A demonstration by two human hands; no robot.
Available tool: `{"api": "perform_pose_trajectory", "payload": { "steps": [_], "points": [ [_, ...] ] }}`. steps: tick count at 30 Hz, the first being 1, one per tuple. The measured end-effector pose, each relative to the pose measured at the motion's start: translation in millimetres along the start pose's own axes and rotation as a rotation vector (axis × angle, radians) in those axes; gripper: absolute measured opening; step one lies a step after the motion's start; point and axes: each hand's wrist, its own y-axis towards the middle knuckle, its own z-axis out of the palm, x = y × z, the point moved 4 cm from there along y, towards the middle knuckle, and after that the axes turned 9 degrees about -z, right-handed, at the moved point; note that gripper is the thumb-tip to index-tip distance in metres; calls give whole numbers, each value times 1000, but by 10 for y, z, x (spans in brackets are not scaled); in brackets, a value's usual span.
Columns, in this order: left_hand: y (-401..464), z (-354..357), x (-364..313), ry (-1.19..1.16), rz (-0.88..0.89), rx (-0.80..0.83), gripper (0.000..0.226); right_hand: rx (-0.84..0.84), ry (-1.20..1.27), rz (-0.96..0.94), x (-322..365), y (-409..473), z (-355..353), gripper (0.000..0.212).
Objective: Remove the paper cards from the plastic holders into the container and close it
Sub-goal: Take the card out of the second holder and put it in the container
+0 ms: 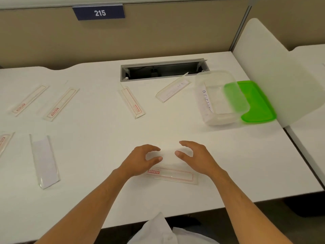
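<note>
1. Head view: the left hand (140, 160) and right hand (195, 156), fingers curled, hover over a clear plastic holder with red print (171, 175) on the white counter (98, 199); whether they pinch it is unclear.
2. Light, slick, springy; best gripped at its ends.
3. The translucent container (217, 97) stands open, well apart.

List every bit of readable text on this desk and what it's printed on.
"215": blue sign on the partition.
"GEMSOM", upside down: red label on the plastic holder by the hands.
"GEMSOM": holder at far left.
Handwriting on the card in the container: unreadable.
Other holders' red labels: too blurred.
</note>
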Motion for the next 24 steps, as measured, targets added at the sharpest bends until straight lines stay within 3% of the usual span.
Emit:
{"api": "perform_pose_trajectory", "payload": {
  "steps": [5, 12, 17, 21, 24],
  "points": [
    [-116, 5, 118, 98, 82, 97, 49, 103, 29, 45, 8, -207, 166, 66],
    [-163, 0, 141, 205, 154, 52, 23, 140, -104, 20, 4, -284, 311, 27],
    [-161, -40, 158, 85, 123, 10, 23, 89, -127, 7, 9, -300, 351, 24],
    [-189, -200, 124, -26, 219, -231, 48, -52, 135, 36, 28, -306, 332, 14],
    [-203, -337, 106, -266, 89, -331, 72, -172, 315, 67, 93, -284, 290, 13]
  ]
}}
